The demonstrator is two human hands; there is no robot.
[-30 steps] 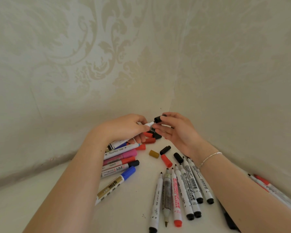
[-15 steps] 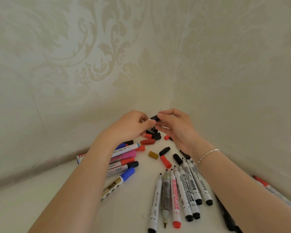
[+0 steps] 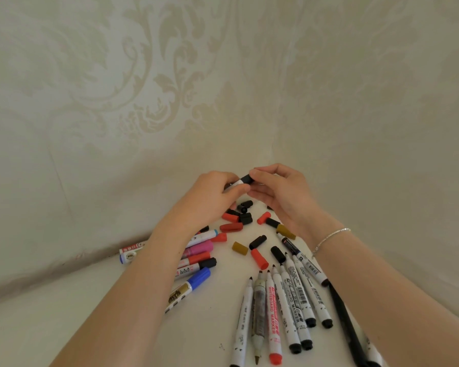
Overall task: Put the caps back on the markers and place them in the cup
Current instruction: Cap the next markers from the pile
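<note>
Head view: "WHITEBOARD MARKER" is printed in red along the white barrel of a red-ended marker [image 3: 273, 323]; barcodes are seen on two neighbouring white barrels, other print is too small to be read. That marker lies in an uncapped row [image 3: 281, 311] of about seven slim white cylinders with dark tips, fanned out on the pale matte table [image 3: 64, 327]. A white marker [image 3: 237, 183] is held above the cap pile, its barrel wrapped by the curled fingers of the left hand [image 3: 210, 197]; a black cap [image 3: 245, 178] at its end is pinched between thumb and fingers of the right hand [image 3: 278, 192], the two hands touching. Whether the cap is fully seated cannot be told. A thin beaded bracelet [image 3: 329, 238] is worn on the right wrist. Loose caps [image 3: 239, 221], short smooth plastic cylinders, are scattered beneath: red, black and two ochre ones counted, the black cluster too tight for a count. A capped group lies under the left forearm, with a blue-capped marker [image 3: 188, 286], gold-labelled, and a pink one [image 3: 198, 247]. No cup is in frame. Embossed damask wallpaper [image 3: 170, 75] is behind.
</note>
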